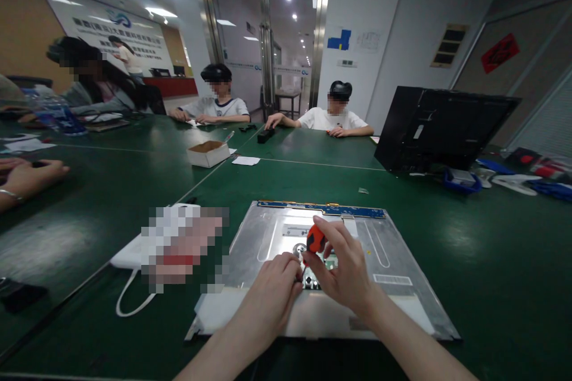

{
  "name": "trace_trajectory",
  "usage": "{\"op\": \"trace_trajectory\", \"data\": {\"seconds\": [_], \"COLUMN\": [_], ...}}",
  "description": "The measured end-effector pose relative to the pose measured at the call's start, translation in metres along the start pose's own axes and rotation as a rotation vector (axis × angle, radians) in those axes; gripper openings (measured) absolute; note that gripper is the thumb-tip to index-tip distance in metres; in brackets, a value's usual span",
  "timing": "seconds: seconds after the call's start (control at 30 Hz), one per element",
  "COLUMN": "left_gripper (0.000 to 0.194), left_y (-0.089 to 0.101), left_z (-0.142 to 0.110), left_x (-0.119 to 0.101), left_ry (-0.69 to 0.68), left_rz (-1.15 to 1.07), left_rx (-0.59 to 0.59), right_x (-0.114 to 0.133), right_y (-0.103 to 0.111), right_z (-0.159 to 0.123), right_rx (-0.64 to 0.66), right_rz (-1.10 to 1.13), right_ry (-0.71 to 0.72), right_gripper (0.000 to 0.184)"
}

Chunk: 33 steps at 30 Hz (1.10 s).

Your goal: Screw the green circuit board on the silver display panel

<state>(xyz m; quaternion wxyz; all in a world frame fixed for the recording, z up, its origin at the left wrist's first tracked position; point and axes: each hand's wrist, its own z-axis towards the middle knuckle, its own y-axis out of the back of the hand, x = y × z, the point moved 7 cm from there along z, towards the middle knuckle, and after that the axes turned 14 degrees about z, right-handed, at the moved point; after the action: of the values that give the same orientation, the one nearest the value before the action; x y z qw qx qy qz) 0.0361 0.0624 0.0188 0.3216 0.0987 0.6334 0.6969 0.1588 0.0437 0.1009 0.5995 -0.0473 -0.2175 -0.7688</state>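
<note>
A silver metal display panel (393,262) lies flat on the green table in front of me, a blue circuit strip (326,209) along its far edge. My right hand (346,271) is closed round a screwdriver with an orange handle (315,240), held upright over the panel's middle. My left hand (272,294) rests on the panel beside it, fingers curled and pinched near the screwdriver's tip. What those fingers pinch is hidden.
A black monitor (440,128) stands at the right, with blue and white items (513,181) beside it. A small cardboard box (208,153) and white paper (245,161) lie further back. Other people sit around the table; someone's hand (31,175) rests at the left.
</note>
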Motion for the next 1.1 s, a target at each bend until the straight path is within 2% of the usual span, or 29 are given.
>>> {"op": "trace_trajectory", "data": {"seconds": [0.17, 0.37, 0.57, 0.77, 1.1], "left_gripper": [0.019, 0.017, 0.016, 0.018, 0.021], "left_y": [0.001, -0.006, -0.01, -0.011, -0.013], "left_z": [0.0, 0.0, -0.001, -0.001, -0.002], "left_x": [0.001, 0.004, 0.013, 0.021, 0.009], "left_ry": [-0.002, -0.019, -0.048, -0.035, -0.088], "left_rz": [-0.029, -0.028, -0.044, -0.029, -0.002], "left_rx": [-0.024, -0.022, -0.11, -0.088, -0.108], "right_x": [0.002, 0.001, 0.0, 0.001, 0.003], "right_y": [0.004, 0.001, 0.0, -0.002, 0.0], "right_z": [0.003, 0.002, 0.0, 0.0, 0.002], "right_rx": [-0.017, 0.022, 0.015, 0.029, 0.025], "right_rz": [-0.025, -0.017, 0.009, 0.023, 0.001], "right_ry": [0.004, 0.003, 0.006, 0.022, 0.02], "right_gripper": [0.048, 0.046, 0.045, 0.045, 0.045]}}
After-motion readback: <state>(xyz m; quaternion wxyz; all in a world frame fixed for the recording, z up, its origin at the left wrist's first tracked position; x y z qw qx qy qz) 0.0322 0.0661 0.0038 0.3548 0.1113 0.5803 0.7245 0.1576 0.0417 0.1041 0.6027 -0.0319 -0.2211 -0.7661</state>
